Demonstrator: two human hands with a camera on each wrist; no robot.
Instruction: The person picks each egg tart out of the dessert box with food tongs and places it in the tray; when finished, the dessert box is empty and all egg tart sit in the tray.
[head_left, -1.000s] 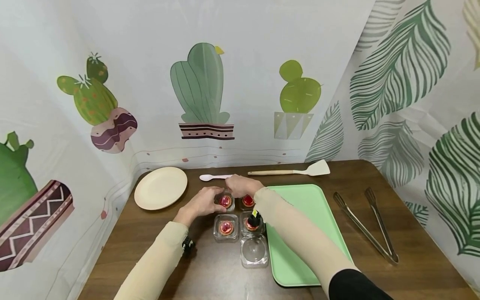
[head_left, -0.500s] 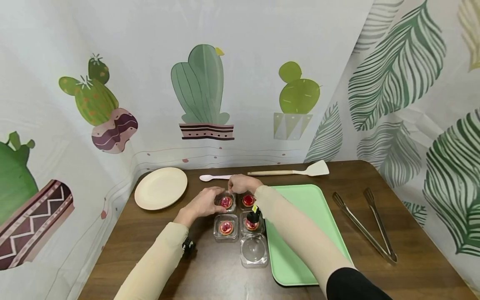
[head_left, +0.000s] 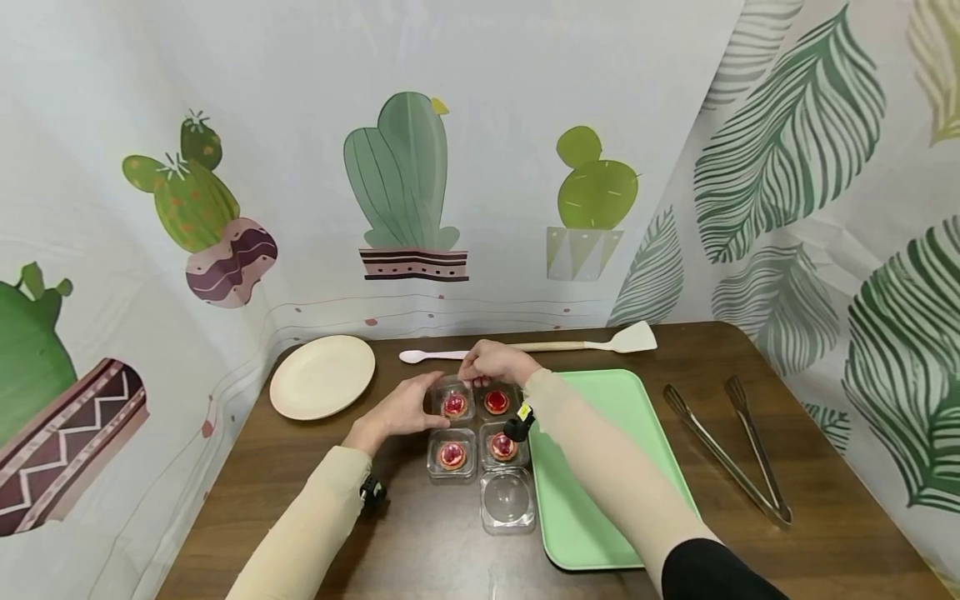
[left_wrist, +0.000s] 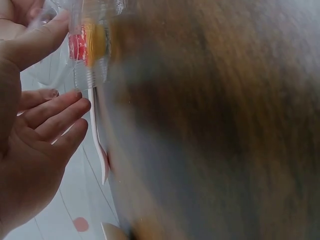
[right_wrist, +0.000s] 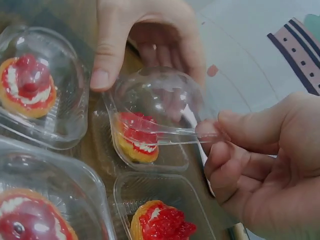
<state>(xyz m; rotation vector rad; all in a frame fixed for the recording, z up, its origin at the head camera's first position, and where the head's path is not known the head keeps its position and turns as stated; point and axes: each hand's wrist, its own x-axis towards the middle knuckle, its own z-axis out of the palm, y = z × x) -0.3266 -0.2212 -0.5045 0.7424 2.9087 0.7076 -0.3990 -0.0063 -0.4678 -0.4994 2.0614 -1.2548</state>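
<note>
We see a clear lid (right_wrist: 162, 90) tilted up over a red-topped tart (right_wrist: 136, 136) in the back-left box (right_wrist: 172, 162), mid-table. R hand (head_left: 501, 362) pinches lid edge btwn thumb & fingers. L hand (head_left: 405, 404), fingers approx. straight, thumb spread, holds nothing we can see, just beside box. 3 more tart boxes (head_left: 435, 469) adj.; green tray (head_left: 607, 475) to R, plate (head_left: 322, 377) L.

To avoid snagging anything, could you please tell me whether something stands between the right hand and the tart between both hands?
Yes, the clear domed lid, its edge pinched by the right hand, stands over the tart.
</note>
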